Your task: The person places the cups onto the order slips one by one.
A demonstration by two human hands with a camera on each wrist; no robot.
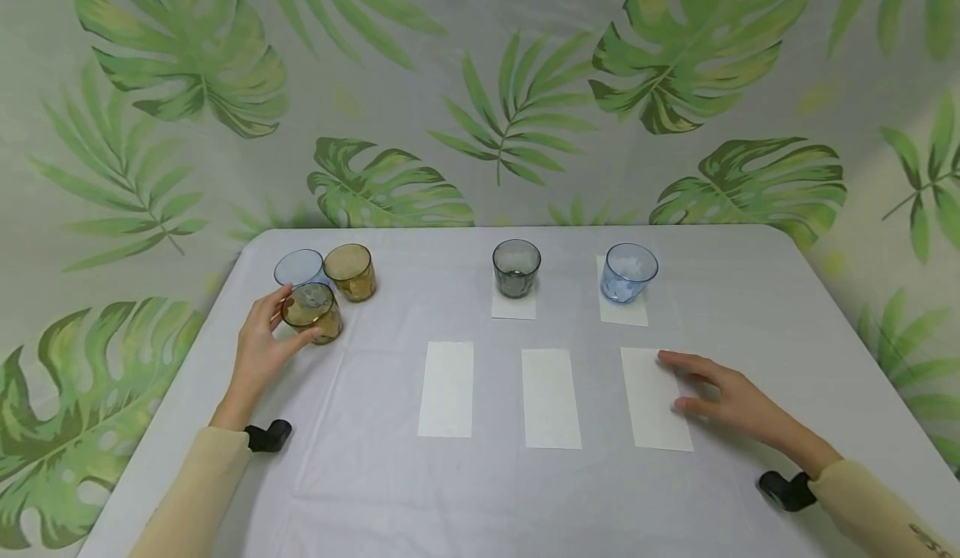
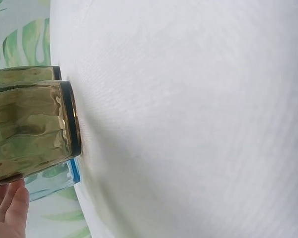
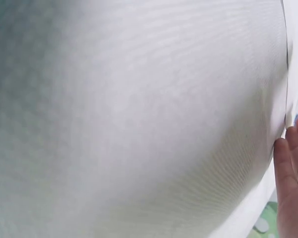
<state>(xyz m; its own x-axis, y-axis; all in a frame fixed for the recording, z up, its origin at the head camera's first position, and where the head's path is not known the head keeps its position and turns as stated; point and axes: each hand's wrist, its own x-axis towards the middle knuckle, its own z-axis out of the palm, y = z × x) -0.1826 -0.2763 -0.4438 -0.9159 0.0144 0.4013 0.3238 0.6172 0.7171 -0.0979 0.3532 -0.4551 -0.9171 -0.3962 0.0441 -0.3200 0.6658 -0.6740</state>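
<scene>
The left hand [image 1: 262, 343] has an amber glass [image 1: 315, 316]!
Thumb and fingers pinch it beside a blue glass [image 1: 298, 266] and a second amber glass [image 1: 352, 276]; well apart, the right hand [image 1: 727, 398], relaxed and empty, is at a white card [image 1: 651, 404].

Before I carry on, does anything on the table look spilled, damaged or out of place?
Nothing stands out. The grey glass and right-hand blue glass each stand upright on a white card; the amber glass in the left hand looks intact; no spill shows. Only slight creases mark the tablecloth.
</scene>
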